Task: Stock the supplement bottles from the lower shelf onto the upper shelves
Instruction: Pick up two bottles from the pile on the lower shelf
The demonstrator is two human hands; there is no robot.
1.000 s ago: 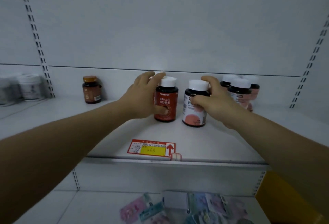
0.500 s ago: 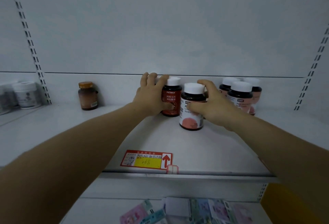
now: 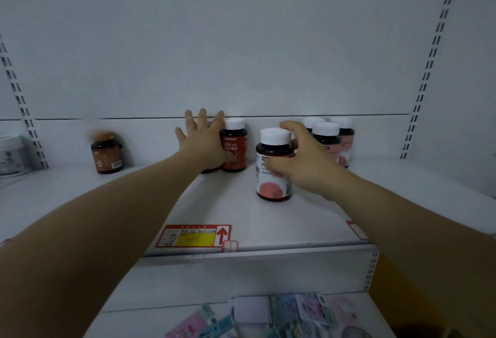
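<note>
A dark bottle with a red label and white cap (image 3: 235,147) stands upright near the back wall of the upper shelf (image 3: 308,227). My left hand (image 3: 202,141) is just left of it with fingers spread and the thumb against its label; a dark base shows behind the palm. In front and to the right stands a bottle with a pink label and white cap (image 3: 273,174). My right hand (image 3: 306,160) is wrapped around it from the right. Three similar pink-labelled bottles (image 3: 328,136) are clustered behind that hand.
A brown bottle with an orange cap (image 3: 107,154) stands at the back left, and a white jar (image 3: 10,155) sits beyond the left upright. A red and yellow price tag (image 3: 194,235) marks the shelf edge. Flat colourful packets (image 3: 281,316) lie on the lower shelf beside a yellow box (image 3: 389,284).
The red-labelled bottle has moved back toward the wall. My left hand's fingers have spread off it. My right hand keeps its hold on the pink-labelled bottle.
</note>
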